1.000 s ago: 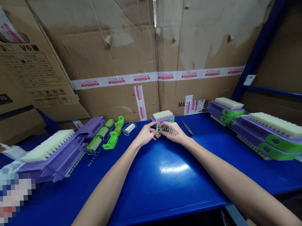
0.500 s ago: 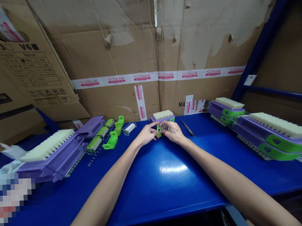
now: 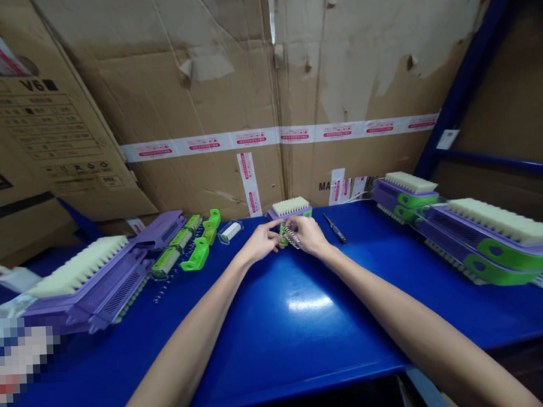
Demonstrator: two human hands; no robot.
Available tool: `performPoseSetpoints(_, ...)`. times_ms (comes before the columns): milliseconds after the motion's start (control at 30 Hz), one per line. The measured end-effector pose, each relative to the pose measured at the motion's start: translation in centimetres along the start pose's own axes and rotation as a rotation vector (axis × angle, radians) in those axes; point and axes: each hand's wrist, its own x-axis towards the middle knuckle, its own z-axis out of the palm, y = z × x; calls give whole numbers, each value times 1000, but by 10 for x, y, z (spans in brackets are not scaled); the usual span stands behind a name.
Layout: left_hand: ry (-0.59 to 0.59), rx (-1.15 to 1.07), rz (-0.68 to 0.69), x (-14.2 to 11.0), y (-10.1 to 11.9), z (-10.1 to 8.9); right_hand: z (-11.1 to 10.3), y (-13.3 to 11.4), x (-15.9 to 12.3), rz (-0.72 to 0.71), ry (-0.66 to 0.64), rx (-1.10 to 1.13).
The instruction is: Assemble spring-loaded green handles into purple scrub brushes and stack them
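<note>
Over the blue table (image 3: pixel 277 329), my left hand (image 3: pixel 260 242) is closed on a small green plastic part (image 3: pixel 282 234), most of it hidden by the fingers. My right hand (image 3: pixel 310 235) is closed at the other side, its fingertips on a coiled metal spring (image 3: pixel 291 236) that lies against the green part and slants down to the right. Just behind the hands sits a purple brush unit (image 3: pixel 290 207) with cream bristles. A slim dark screwdriver (image 3: pixel 335 228) lies to the right of my right hand.
At left are green brackets (image 3: pixel 196 255), green-and-cream blocks (image 3: pixel 166 262), loose springs (image 3: pixel 162 289), a clear case (image 3: pixel 231 231) and a purple brush unit (image 3: pixel 83 283). Stacked purple-green brush units (image 3: pixel 493 236) stand at right. Cardboard (image 3: pixel 195 99) walls the back.
The spring has gone from stretching rightward across my right hand to a shorter, downward slant beside the green part. My right fingers have shifted onto it; my left hand keeps its hold.
</note>
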Motion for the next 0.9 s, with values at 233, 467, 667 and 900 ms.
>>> performPoseSetpoints(233, -20, -14, 23, 1, 0, -2, 3, 0, 3, 49, -20, -31)
performPoseSetpoints(467, 0, -1, -16, -1, 6, -1, 5, 2, 7, 19, -22, -22)
performPoseSetpoints(667, 73, 3, -58, -2, 9, 2, 8, 6, 6, -18, -7, 17)
performPoseSetpoints(900, 127, -21, -65, -1, 8, 5, 11, 6, 7, 20, -21, 51)
